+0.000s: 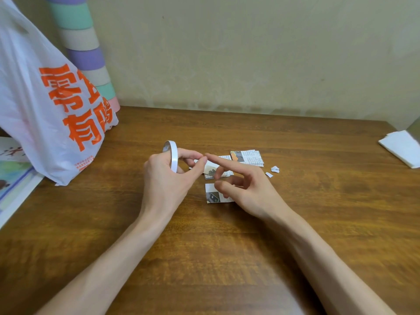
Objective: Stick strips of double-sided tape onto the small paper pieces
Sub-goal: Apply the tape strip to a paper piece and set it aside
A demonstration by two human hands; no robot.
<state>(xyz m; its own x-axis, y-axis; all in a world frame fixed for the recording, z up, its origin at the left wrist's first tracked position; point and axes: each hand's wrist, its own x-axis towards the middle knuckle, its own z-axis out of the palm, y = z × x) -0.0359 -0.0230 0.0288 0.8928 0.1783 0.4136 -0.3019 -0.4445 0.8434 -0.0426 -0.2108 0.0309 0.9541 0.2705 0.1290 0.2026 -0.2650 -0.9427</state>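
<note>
My left hand (166, 176) grips a thin white roll of double-sided tape (173, 155) upright above the wooden table (227, 246), thumb and forefinger reaching toward the right. My right hand (241, 185) hovers beside it, its forefinger stretched out to meet my left fingertips, the other fingers loosely curled. Whether a tape end lies between the fingertips I cannot tell. Under the hands lie small printed paper pieces: one square (212, 194) near my right palm, a small pile (216, 170) partly hidden by fingers, and another stack (248, 157) further back.
A white plastic bag with orange characters (52, 105) stands at the left. Behind it rises a pastel striped roll (86, 53). Booklets (13, 180) lie at the left edge. White folded paper (402, 146) sits far right. Tiny white scraps (272, 171) lie right of the papers.
</note>
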